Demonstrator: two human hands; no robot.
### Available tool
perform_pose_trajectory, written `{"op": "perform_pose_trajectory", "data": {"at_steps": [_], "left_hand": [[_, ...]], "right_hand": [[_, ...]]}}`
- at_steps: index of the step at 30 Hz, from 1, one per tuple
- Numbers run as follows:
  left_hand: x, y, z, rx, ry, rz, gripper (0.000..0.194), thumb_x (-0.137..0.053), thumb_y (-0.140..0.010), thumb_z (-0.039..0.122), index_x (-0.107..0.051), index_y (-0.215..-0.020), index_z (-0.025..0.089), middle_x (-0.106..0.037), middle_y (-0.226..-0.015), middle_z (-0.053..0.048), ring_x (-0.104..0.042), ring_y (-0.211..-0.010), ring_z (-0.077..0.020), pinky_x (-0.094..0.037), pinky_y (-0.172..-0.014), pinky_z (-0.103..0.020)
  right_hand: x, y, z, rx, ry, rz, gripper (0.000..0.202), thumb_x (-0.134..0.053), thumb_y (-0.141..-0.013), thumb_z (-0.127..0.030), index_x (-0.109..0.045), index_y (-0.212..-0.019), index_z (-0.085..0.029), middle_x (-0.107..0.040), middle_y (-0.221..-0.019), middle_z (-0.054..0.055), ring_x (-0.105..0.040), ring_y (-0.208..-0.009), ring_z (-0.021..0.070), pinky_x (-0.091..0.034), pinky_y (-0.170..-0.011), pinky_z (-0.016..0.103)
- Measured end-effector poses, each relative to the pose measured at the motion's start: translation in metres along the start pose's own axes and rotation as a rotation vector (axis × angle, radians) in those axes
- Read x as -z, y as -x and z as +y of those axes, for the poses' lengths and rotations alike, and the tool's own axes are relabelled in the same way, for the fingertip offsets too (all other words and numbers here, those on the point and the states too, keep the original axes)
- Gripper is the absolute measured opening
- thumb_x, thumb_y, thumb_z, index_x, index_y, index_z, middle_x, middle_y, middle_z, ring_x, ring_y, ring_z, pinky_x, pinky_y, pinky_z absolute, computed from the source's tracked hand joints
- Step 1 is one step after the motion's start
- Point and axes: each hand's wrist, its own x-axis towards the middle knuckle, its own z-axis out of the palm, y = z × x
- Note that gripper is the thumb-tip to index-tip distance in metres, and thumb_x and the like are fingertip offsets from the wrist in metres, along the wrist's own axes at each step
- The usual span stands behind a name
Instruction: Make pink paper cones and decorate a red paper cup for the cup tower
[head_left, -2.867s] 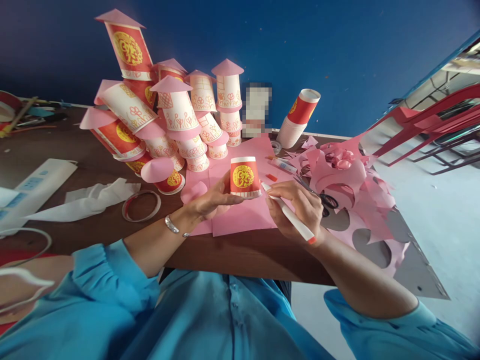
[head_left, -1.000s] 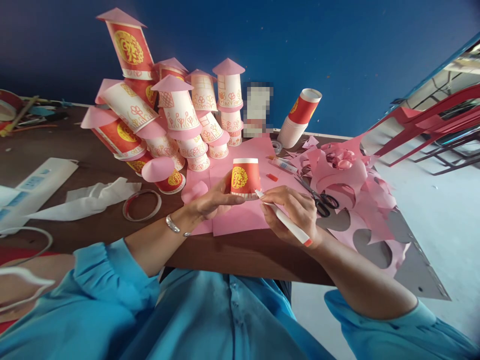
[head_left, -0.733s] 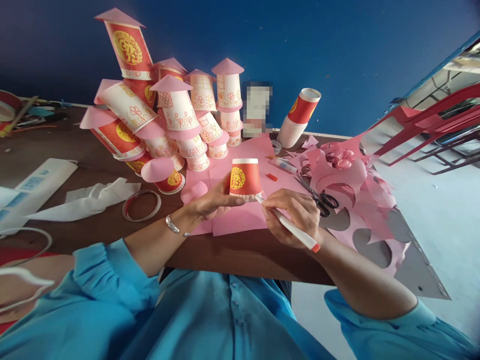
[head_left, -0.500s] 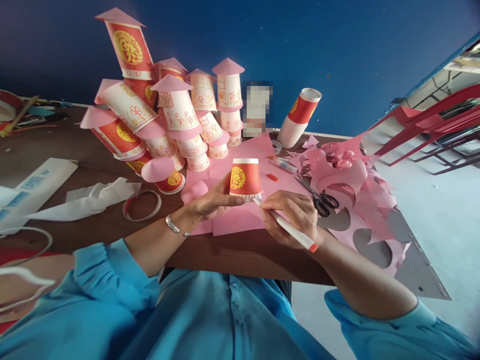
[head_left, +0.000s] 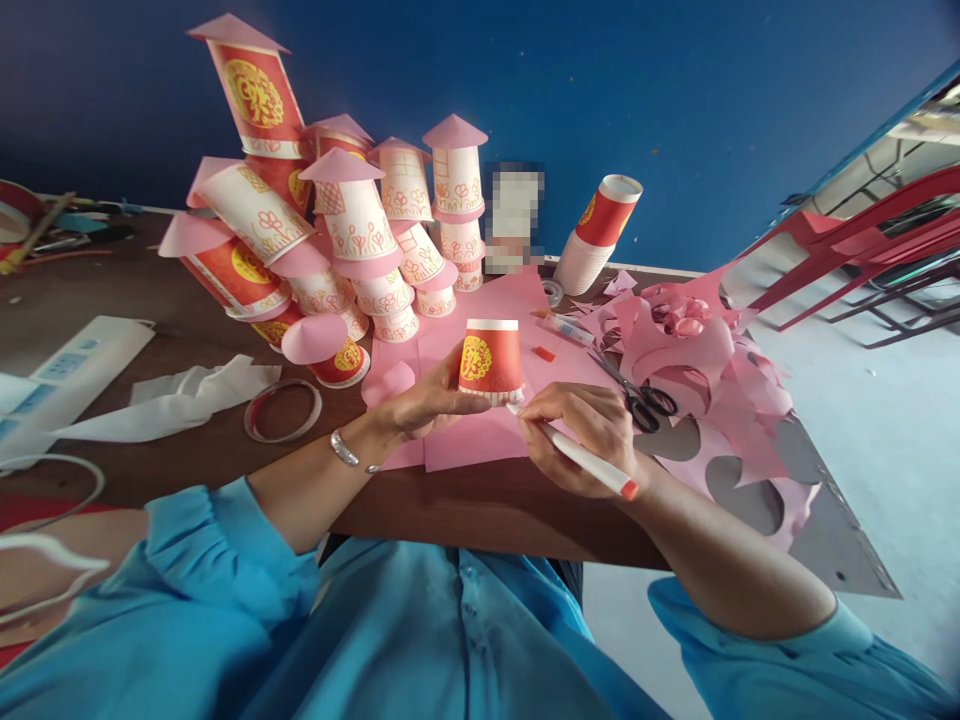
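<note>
My left hand (head_left: 435, 398) is closed around the left side of a red paper cup (head_left: 504, 358) with a gold emblem. The cup is upside down, and short marks run along its white rim at the bottom. My right hand (head_left: 581, 435) grips a white marker (head_left: 589, 460) with a red end, its tip pointing at the cup's rim. Whether the tip touches the rim I cannot tell. Pink paper sheets (head_left: 472, 440) lie below both hands. An orange-red marker cap (head_left: 544, 353) rests on the paper to the right of the cup.
Cup towers with pink cone roofs (head_left: 352, 215) stand at the back left. A leaning cup stack (head_left: 585, 262) is at the back right. Scissors (head_left: 645, 400) and pink paper scraps (head_left: 675, 340) lie on the right. A tape roll (head_left: 283, 438) and a power strip (head_left: 64, 385) lie left.
The marker's tip has shifted slightly left and down along the cup's rim. The cup and my left hand have hardly moved.
</note>
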Motion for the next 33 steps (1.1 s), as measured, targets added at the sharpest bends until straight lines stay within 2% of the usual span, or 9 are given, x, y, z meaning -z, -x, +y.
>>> {"op": "perform_pose_trajectory", "data": {"at_steps": [3,9,15,19,25,29,33], "left_hand": [[0.0021,0.0004,-0.0027,-0.007,0.018,0.024,0.075,-0.088,-0.075,0.024,-0.055,-0.142,0.029,-0.074,-0.117,-0.006,-0.069,-0.112,-0.0267,-0.052,-0.099,-0.040],[0.0011,-0.0006,-0.0025,-0.021,0.119,0.000,0.073,-0.086,-0.077,0.021,-0.055,-0.142,0.030,-0.077,-0.113,-0.004,-0.074,-0.110,-0.0254,-0.052,-0.106,-0.042],[0.0012,-0.0009,-0.0010,-0.018,0.153,-0.026,0.070,-0.084,-0.081,0.019,-0.053,-0.143,0.030,-0.080,-0.109,-0.004,-0.076,-0.108,-0.0249,-0.053,-0.105,-0.040],[0.0047,0.0000,-0.0049,-0.024,0.140,-0.013,0.066,-0.081,-0.086,0.024,-0.052,-0.145,0.028,-0.079,-0.117,-0.008,-0.074,-0.115,-0.0265,-0.050,-0.108,-0.042],[0.0004,-0.0011,-0.0011,-0.029,0.041,-0.044,0.086,-0.090,-0.074,0.034,-0.049,-0.149,0.029,-0.075,-0.123,-0.010,-0.070,-0.120,-0.0329,-0.051,-0.107,-0.049],[-0.0034,-0.0033,-0.0002,-0.074,-0.072,0.025,0.096,-0.092,-0.072,0.033,-0.041,-0.153,0.033,-0.073,-0.110,-0.004,-0.070,-0.109,-0.0261,-0.054,-0.100,-0.044],[-0.0010,-0.0056,-0.0067,-0.128,-0.095,0.084,0.093,-0.085,-0.081,0.030,-0.031,-0.157,0.040,-0.066,-0.124,-0.005,-0.067,-0.112,-0.0232,-0.053,-0.100,-0.042]], "right_hand": [[0.0018,-0.0007,0.0004,0.022,-0.005,0.020,0.018,-0.061,-0.087,-0.005,-0.059,-0.094,-0.021,-0.067,-0.068,-0.002,-0.066,-0.056,0.0137,-0.053,-0.054,0.025],[-0.0007,0.0007,0.0063,-0.015,0.122,0.138,0.022,-0.065,-0.090,-0.007,-0.061,-0.106,-0.022,-0.075,-0.087,0.004,-0.074,-0.078,0.0188,-0.062,-0.070,0.031],[-0.0027,0.0013,0.0092,-0.008,0.145,0.091,0.022,-0.066,-0.092,-0.011,-0.060,-0.110,-0.022,-0.076,-0.090,0.004,-0.076,-0.080,0.0197,-0.063,-0.071,0.032],[-0.0025,0.0016,0.0090,0.000,0.142,0.099,0.020,-0.066,-0.093,-0.013,-0.061,-0.111,-0.022,-0.077,-0.090,0.004,-0.076,-0.080,0.0194,-0.063,-0.070,0.031],[-0.0024,0.0015,0.0066,0.042,0.114,0.077,0.021,-0.064,-0.094,-0.015,-0.062,-0.113,-0.022,-0.078,-0.090,0.006,-0.077,-0.080,0.0198,-0.064,-0.066,0.030],[-0.0016,0.0005,0.0062,0.064,0.101,0.083,0.021,-0.064,-0.094,-0.013,-0.062,-0.114,-0.021,-0.078,-0.090,0.006,-0.078,-0.080,0.0198,-0.065,-0.068,0.031],[-0.0021,0.0006,0.0075,0.065,0.138,0.103,0.019,-0.065,-0.094,-0.013,-0.062,-0.112,-0.020,-0.078,-0.092,0.008,-0.078,-0.082,0.0198,-0.066,-0.070,0.031]]}}
